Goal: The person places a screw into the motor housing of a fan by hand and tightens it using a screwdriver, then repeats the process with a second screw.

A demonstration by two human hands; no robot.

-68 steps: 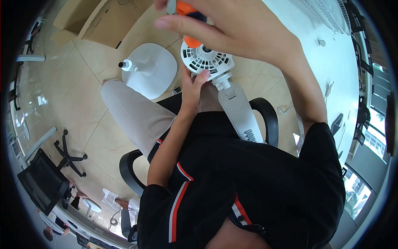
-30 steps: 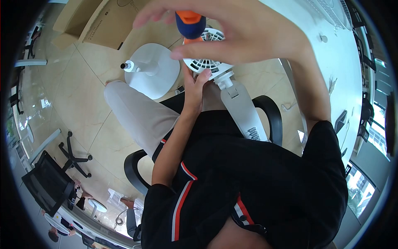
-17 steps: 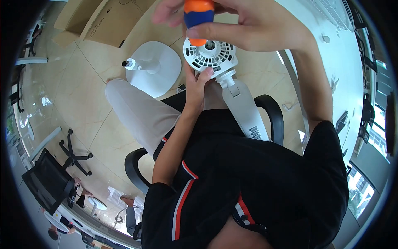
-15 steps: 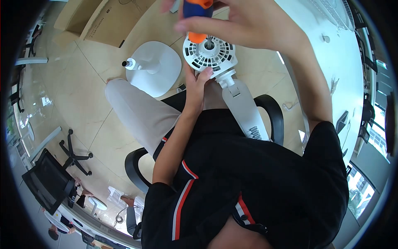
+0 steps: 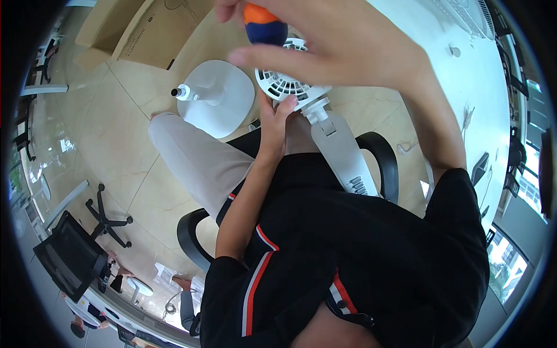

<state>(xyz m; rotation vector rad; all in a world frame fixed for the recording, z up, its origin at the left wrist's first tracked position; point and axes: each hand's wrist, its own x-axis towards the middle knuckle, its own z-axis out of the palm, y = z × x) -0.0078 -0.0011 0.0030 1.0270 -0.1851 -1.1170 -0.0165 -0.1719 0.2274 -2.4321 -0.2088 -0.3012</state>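
Note:
My right hand is around the orange-and-blue handle of a screwdriver. Its thumb stretches out below the handle, and some fingers are cut off by the top edge; the shaft cannot be seen. Beneath this hand is the round, slotted white motor housing of a fan, partly covered by the thumb. My left hand grips the housing's lower rim, with the thumb on top. A hinged joint connects the housing to a flat white fan neck, which slants across my lap towards my belly.
On the floor ahead stands a white fan base with a short post. An open cardboard box lies behind it. To the right, a white table carries a fan grille. An office chair is at the left.
My right hand and the screwdriver have shifted up and left, off the middle of the housing. The thumb has come away from the handle. My left hand and the fan have stayed put.

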